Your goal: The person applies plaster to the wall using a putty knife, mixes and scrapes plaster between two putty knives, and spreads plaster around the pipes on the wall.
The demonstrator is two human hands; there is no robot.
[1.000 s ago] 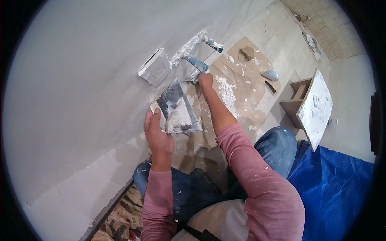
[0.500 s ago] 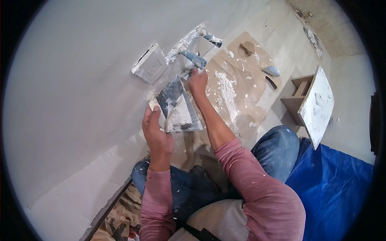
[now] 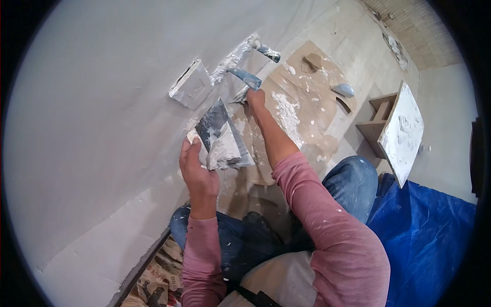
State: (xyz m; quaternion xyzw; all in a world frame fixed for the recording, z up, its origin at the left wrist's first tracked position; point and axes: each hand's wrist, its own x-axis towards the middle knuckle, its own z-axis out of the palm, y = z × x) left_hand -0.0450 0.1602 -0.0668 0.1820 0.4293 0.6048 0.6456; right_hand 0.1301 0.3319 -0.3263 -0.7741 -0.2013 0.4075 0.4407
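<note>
Left hand (image 3: pixel 198 171): closed, with the thumb laid on top, around the whitened left edge of a grey trowel (image 3: pixel 208 127).
Trowel: held between the wall and the right forearm, its grey face turned up and its broad corner pointed toward the right.
Plaster lump (image 3: pixel 225 148): carried on the trowel's lower half (thick, white and peaked).
Right hand (image 3: pixel 255 98): fingers curled tight around what appears to be a flat blade (image 3: pixel 240 95), of which only a pale part is shown (the rest is hidden by the hand).
Blue pipe stubs: the nearer one (image 3: pixel 247 79) is seen just beyond the right hand; the farther one (image 3: pixel 269 53) is smeared with white.
Plaster strip (image 3: pixel 229 62): spread rough along the wall (image 3: pixel 112 102), beside both stubs.
White box (image 3: pixel 192 89): set out from the wall, left of the strip, with a dark slot along its upper edge.
Brown paper (image 3: pixel 318 125): laid on the floor, spotted with white crumbs.
Wooden stand (image 3: pixel 401 163): placed well apart at the right, its white top daubed with plaster.
Blue sheet (image 3: pixel 424 230): spread out beside the jeans-clad knee (image 3: pixel 353 179).
</note>
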